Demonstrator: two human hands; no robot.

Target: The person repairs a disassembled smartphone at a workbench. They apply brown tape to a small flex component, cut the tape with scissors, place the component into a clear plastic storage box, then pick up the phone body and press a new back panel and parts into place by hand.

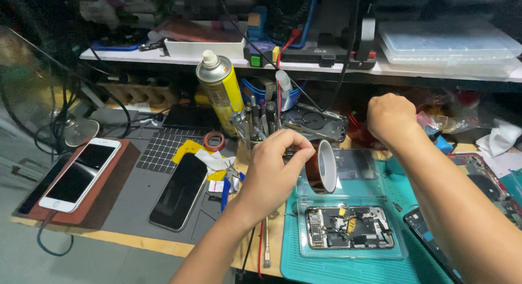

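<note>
My left hand (274, 170) holds a roll of amber tape (322, 167) upright by its rim, above a clear plastic tray (380, 180). A phone circuit board with small parts (348, 228) lies in the tray's near half. My right hand (390, 116) is raised farther back with its fingers curled away from the camera; whether it pinches anything is hidden. A cup of tweezers and tools (260, 123) stands just behind my left hand.
A yellow spray can (220, 88) stands behind the tool cup. A black phone (179, 191) lies on the grey mat (130, 208), a white phone (81, 174) on a brown pad at left. A teal mat (337, 267) is under the tray. An opened phone body (318, 122) leans behind.
</note>
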